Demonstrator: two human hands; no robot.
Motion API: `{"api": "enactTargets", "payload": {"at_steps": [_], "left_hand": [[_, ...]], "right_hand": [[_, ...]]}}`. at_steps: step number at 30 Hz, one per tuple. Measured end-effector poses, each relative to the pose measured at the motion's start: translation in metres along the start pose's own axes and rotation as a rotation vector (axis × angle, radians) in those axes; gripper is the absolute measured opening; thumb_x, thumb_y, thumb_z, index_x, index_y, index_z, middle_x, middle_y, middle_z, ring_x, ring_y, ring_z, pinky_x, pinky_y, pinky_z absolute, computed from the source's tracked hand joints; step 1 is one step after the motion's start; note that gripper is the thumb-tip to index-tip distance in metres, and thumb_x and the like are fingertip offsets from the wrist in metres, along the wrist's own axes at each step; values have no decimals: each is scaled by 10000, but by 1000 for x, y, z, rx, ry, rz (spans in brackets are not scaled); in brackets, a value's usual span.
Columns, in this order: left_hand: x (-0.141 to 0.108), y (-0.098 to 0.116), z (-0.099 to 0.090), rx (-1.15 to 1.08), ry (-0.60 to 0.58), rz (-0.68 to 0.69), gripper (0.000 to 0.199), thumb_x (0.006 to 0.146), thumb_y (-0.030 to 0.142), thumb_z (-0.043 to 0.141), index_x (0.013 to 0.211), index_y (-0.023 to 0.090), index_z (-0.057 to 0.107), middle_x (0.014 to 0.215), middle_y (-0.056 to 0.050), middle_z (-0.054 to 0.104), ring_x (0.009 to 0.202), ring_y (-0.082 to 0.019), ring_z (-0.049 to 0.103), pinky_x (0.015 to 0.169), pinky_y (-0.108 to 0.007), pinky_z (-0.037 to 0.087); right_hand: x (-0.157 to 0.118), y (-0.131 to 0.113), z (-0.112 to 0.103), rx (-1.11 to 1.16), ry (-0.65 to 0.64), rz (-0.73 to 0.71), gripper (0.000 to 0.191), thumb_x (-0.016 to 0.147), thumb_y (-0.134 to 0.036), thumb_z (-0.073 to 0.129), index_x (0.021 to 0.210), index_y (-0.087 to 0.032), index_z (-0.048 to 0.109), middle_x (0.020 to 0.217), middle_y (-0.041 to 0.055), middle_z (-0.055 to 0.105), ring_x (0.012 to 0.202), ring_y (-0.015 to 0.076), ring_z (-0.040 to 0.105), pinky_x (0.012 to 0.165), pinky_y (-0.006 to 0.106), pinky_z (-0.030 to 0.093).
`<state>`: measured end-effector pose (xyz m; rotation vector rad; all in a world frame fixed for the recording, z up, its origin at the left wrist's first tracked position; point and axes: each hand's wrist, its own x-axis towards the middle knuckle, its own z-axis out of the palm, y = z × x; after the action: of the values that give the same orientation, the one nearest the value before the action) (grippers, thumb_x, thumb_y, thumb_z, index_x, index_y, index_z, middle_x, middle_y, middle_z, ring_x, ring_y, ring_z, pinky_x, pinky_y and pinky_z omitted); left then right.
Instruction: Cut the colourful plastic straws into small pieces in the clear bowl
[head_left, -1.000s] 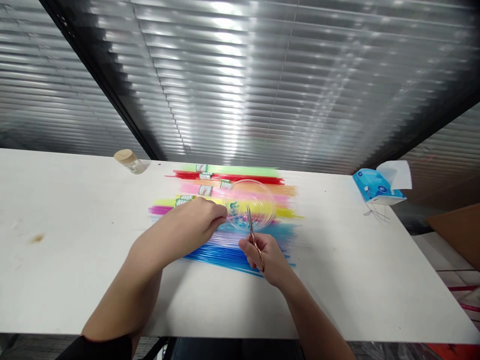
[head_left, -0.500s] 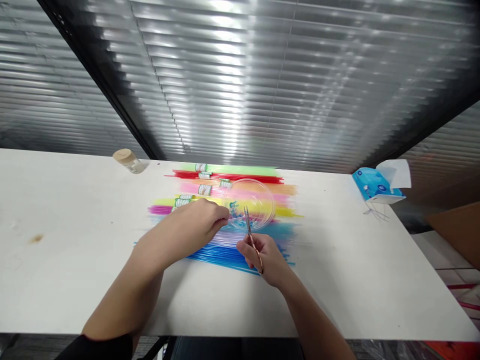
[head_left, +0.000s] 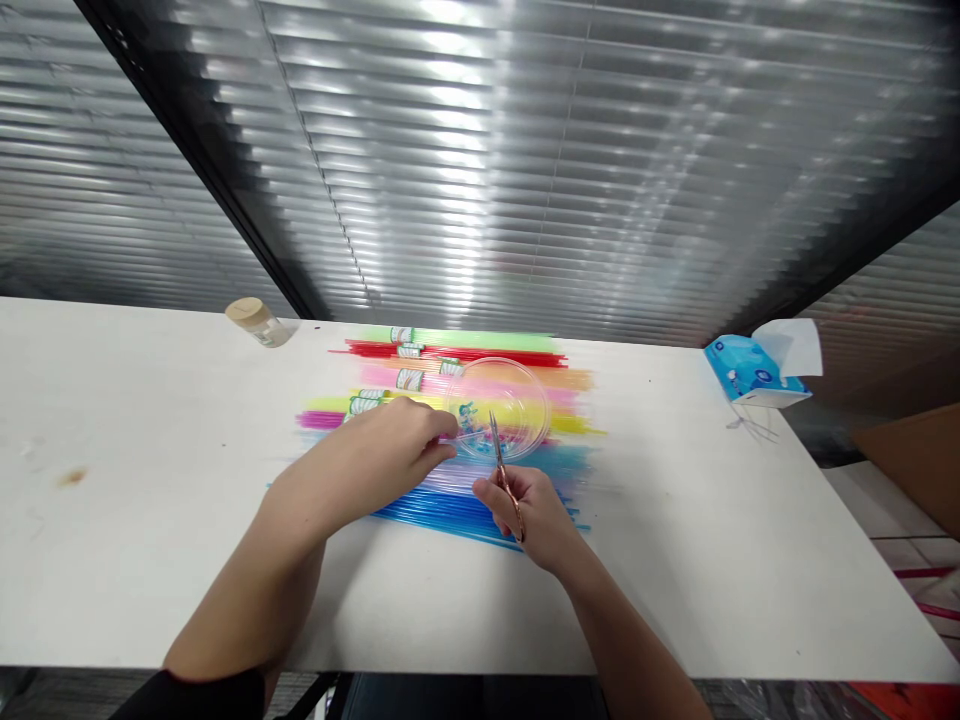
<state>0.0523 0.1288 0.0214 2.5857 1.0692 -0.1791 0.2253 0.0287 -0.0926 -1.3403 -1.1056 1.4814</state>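
My left hand [head_left: 412, 440] is closed in a pinch on a thin pale straw [head_left: 472, 435], whose free end points right over a clear round plastic bowl [head_left: 546, 420]. Small blue cut pieces [head_left: 466, 412] lie in the bowl's left and lower part. In my right hand [head_left: 529, 505] is a pair of copper-coloured scissors [head_left: 497, 445], blades upward and nearly together, tips over the bowl. Beneath both hands, bundles of long thin straws are spread in rows; the dark blue straws [head_left: 450, 510] lie nearest me, the red straws [head_left: 510, 356] and green ones at the back.
Paper labels [head_left: 409, 379] wrap several bundles. A jar with a tan lid [head_left: 259, 322] stands tilted-looking at the back left. At the right is a blue tissue pack [head_left: 750, 370], with thin pale strands [head_left: 752, 425] beside it. Blinds [head_left: 480, 180] rise behind the white table [head_left: 150, 480].
The scissor blades have come closer together. My left thumb has dropped slightly away from the forefinger, while both arms have stayed almost in place.
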Motion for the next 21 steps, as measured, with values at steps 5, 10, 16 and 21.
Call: {"api": "enactTargets", "payload": {"at_steps": [5, 10, 16, 21], "left_hand": [[1, -2, -2, 27, 0, 15, 248, 937, 191, 404, 803, 192, 613, 767, -19, 620, 677, -149, 523, 586, -287, 308], [2, -1, -2, 44, 9, 14, 242, 919, 154, 404, 769, 190, 591, 741, -14, 601, 644, -142, 497, 564, -287, 278], [2, -1, -2, 55, 17, 19, 247, 922, 148, 402, 746, 188, 571, 711, -9, 586, 624, -139, 480, 557, -287, 268], [0, 1, -2, 69, 23, 29, 259, 919, 144, 399, 714, 183, 552, 693, -13, 579, 599, -132, 467, 540, -279, 258]], "right_hand": [[0, 0, 0, 10, 24, 13, 567, 832, -667, 662, 617, -196, 433, 529, -49, 386, 498, 87, 283, 474, 247, 233], [0, 1, -1, -31, 34, 13, 568, 827, -673, 665, 613, -195, 444, 513, -40, 423, 489, 91, 323, 474, 246, 255], [0, 2, -1, -6, -7, -18, 581, 873, -704, 577, 634, -194, 436, 554, -29, 431, 512, 94, 337, 486, 244, 260], [-1, 1, -1, -11, -29, -40, 571, 868, -695, 593, 643, -194, 435, 569, -39, 392, 531, 97, 306, 498, 248, 247]]}}
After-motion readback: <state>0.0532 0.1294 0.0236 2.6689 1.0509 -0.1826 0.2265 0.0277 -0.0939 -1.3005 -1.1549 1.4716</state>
